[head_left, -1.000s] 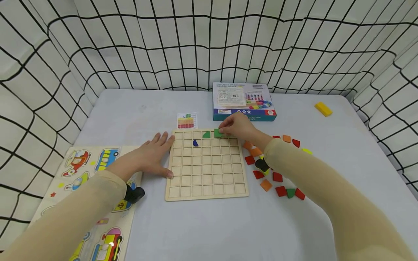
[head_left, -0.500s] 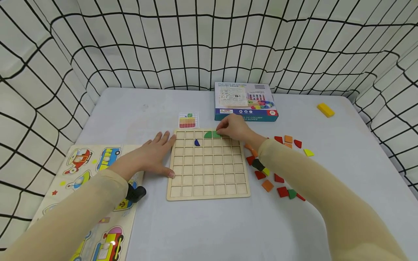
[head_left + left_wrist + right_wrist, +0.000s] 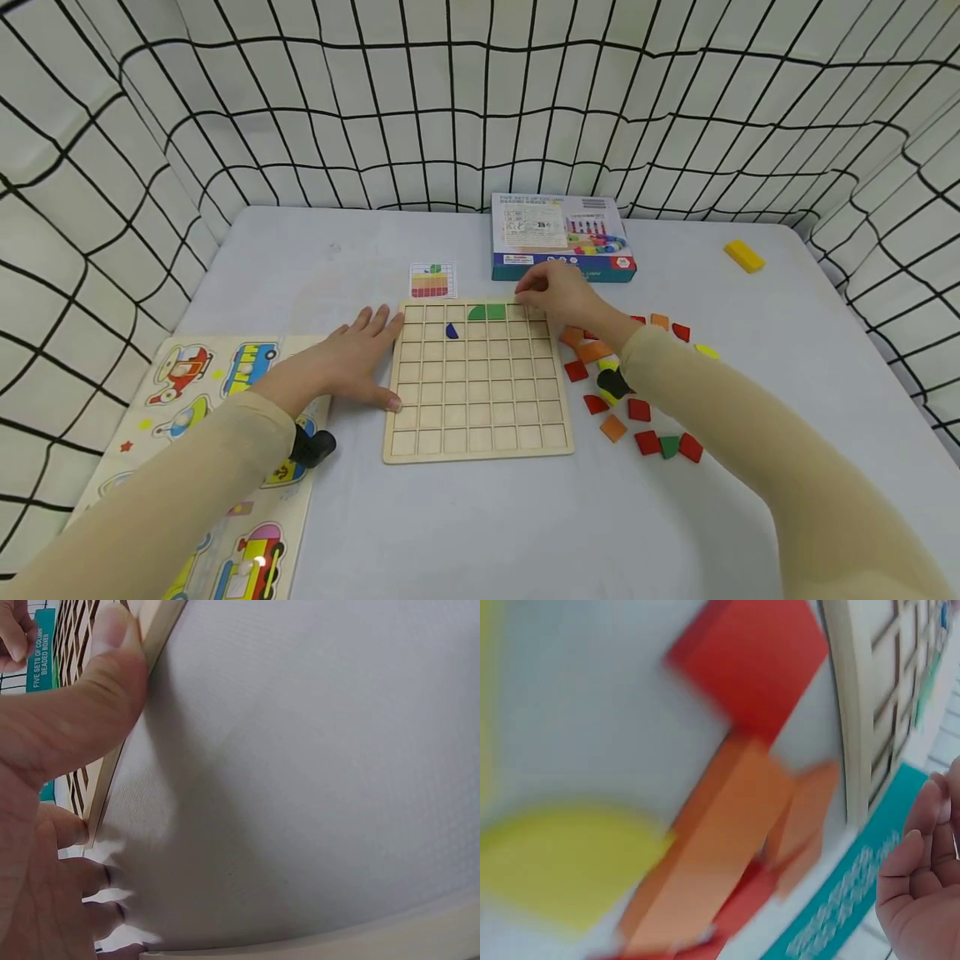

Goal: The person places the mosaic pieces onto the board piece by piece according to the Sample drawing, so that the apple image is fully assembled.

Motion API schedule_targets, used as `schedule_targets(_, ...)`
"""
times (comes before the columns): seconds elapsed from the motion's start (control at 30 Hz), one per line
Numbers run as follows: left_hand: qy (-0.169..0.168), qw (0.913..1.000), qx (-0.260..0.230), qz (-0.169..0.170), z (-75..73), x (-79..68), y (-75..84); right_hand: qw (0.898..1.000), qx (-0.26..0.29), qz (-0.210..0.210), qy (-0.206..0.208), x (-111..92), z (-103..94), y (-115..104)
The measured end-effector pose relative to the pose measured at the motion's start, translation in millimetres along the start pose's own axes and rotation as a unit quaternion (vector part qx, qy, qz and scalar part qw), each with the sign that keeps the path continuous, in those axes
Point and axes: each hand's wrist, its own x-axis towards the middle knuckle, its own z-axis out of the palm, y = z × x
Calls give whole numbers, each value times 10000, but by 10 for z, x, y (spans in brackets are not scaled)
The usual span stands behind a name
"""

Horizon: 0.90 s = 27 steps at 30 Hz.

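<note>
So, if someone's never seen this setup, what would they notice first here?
Probably the pale wooden grid board at the centre of the head view, with two green pieces side by side in its far row and one blue piece a row nearer, further left. Next, the left hand on its left edge and the right hand above its far edge. Loose pieces, mostly red and orange, lie scattered to its right.

Left arm [image 3: 172, 483] reaches forward from lower left, sleeve [image 3: 240, 429] down to the wrist [image 3: 283, 388]; left hand [image 3: 348, 357] palm down, fingers [image 3: 378, 320] spread, thumb [image 3: 378, 395] out to the side. Right arm [image 3: 697, 417] comes in from lower right, bent; right hand [image 3: 557, 292] farther forward, fingers loosely bent, tips pointing left. Hands apart.
</note>
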Motion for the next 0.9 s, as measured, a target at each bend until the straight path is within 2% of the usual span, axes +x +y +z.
schedule_targets(0.17,-33,10000,-2,-14,12,29,-4,9999,46,65,94,-258,-280,217)
schedule_targets(0.53,-143,9999,-6,-96,5,64,7,9990,-112,424,96,-1026,-793,829)
schedule_targets(0.7,-166,9998,-3,-128,-4,75,14,9990,-243,333,198,-1367,-880,1072)
schedule_targets(0.9,-181,9997,-4,-157,8,71,8,9976,-655,222,57,-1726,-781,1307)
